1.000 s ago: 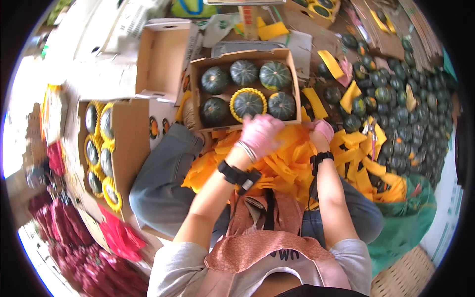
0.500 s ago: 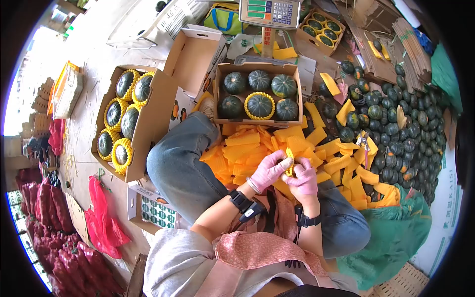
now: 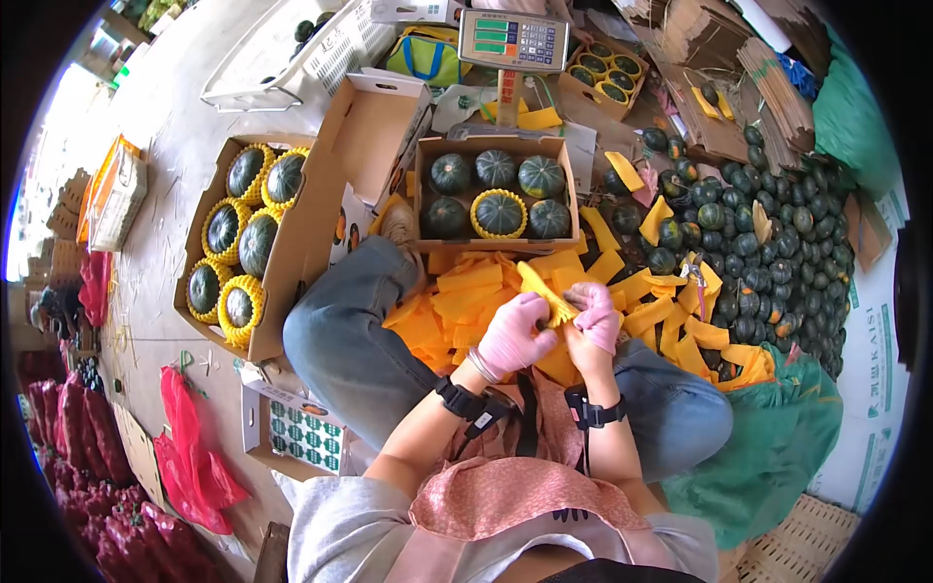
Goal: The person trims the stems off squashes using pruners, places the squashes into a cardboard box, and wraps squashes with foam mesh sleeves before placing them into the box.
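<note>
A yellow foam net sleeve is stretched between my two pink-gloved hands over my lap. My left hand grips one side of it with closed fingers. My right hand pinches its other side. Beneath and beyond them lies a heap of flat yellow foam sleeves. Just past the heap, a cardboard box sits in front of a scale. Inside it are several dark green pumpkins, and the front middle pumpkin wears a yellow net.
On the left stands a taller carton of netted pumpkins. A large pile of loose pumpkins spreads at right, beside a green sack. A small box of green labels and a red plastic bag lie left of my knee.
The foam sleeve was bunched small between my fingers; now it is longer and spread, pointing up and away. My hands have moved slightly apart, and the view has shifted a little.
</note>
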### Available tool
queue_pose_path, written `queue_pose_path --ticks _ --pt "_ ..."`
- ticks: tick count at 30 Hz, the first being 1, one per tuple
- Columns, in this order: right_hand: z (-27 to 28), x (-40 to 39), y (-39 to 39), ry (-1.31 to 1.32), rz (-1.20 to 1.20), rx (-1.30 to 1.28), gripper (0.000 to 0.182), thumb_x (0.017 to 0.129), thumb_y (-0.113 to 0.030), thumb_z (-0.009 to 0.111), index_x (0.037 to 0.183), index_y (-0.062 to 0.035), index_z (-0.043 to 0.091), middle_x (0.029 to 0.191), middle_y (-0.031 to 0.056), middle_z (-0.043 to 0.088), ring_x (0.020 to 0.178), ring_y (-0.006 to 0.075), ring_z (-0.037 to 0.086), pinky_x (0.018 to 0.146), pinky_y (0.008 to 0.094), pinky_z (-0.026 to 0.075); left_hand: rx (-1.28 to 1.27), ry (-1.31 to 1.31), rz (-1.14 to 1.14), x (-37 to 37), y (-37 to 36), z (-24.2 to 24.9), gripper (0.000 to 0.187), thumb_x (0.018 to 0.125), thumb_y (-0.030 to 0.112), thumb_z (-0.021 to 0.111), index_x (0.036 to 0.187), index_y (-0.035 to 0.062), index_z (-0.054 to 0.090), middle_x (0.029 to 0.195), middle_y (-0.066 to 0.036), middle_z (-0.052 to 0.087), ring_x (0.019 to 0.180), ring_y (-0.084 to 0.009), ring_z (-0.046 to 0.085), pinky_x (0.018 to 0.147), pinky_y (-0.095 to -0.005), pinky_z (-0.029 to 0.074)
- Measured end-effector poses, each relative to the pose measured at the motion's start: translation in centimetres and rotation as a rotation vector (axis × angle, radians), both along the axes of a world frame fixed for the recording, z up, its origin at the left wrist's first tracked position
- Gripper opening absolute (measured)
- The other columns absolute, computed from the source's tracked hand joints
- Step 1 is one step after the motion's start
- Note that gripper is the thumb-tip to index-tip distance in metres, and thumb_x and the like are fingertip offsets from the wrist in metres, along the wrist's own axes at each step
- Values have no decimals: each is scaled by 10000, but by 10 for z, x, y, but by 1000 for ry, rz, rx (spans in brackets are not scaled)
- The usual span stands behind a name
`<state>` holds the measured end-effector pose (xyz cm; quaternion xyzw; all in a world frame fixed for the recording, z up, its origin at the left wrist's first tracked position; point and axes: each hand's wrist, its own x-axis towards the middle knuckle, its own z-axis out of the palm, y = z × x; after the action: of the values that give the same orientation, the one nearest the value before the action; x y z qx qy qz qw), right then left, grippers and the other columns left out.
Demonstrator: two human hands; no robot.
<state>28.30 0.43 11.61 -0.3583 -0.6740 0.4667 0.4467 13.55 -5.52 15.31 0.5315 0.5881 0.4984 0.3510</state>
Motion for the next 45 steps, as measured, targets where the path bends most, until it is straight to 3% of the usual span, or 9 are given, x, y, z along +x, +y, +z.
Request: queue_pose_path --ticks 4,21,24,26,28,30,32,39,45 --pt "4 -18 -3 2 -103 86 331 637 179 630 792 -74 484 1079 127 580 949 248 600 850 284 475 104 93 274 16 1 1 235 712 95 653 915 36 550 864 -162 543 836 -364 556 703 -414 479" --pt "19 -13 -8 -103 -286 133 399 597 174 578 944 -24 586 1032 142 611 873 261 593 764 285 473 -67 385 90 19 10 4 236 795 59 601 1023 -3 586 885 -158 576 782 -319 601 665 -351 489" --pt "17 -9 -7 -222 -277 194 416 600 164 554 972 -17 593 986 139 621 818 276 585 729 288 475 -8 39 142 17 12 -5 224 812 35 580 1031 -12 581 883 -132 591 782 -262 611 688 -341 486" --pt "13 4 -3 -448 -158 116 328 665 144 516 935 -29 585 910 109 626 776 261 591 707 289 479 -236 -1246 195 19 13 6 190 834 46 571 1014 -11 597 971 -87 645 865 -214 625 756 -303 493" --pt "4 5 -1 -2 -279 -364 266 711 134 521 897 -49 572 859 69 617 761 211 599 673 280 483 -142 73 -125 -2 10 1 234 873 107 558 1056 -37 582 1005 -58 639 895 -161 617 814 -293 488" --pt "22 28 6 645 -67 -1112 235 726 134 532 884 -37 560 838 49 611 739 156 607 610 260 494 -281 -1211 -188 -12 2 -8 318 875 187 585 1093 -44 570 1056 -83 633 958 -175 606 876 -305 469" --pt "3 48 9 1009 431 -1097 222 743 138 509 871 -35 564 901 60 622 777 159 617 629 266 504 -352 -1249 -294 -26 -1 7 350 877 219 594 1100 -49 563 1094 -96 622 995 -181 596 894 -310 459" --pt "33 13 -18 701 128 -915 319 730 104 628 1022 -19 590 1065 68 615 957 128 586 821 232 451 -255 -650 -366 -20 2 3 244 860 155 651 1030 -11 596 972 -20 621 907 -117 566 821 -265 451" --pt "25 10 -21 610 72 -670 289 715 89 661 746 -94 439 1019 45 569 910 168 550 876 302 435 218 128 -52 -2 11 9 160 729 18 715 866 22 632 840 -83 579 806 -240 577 752 -295 468"
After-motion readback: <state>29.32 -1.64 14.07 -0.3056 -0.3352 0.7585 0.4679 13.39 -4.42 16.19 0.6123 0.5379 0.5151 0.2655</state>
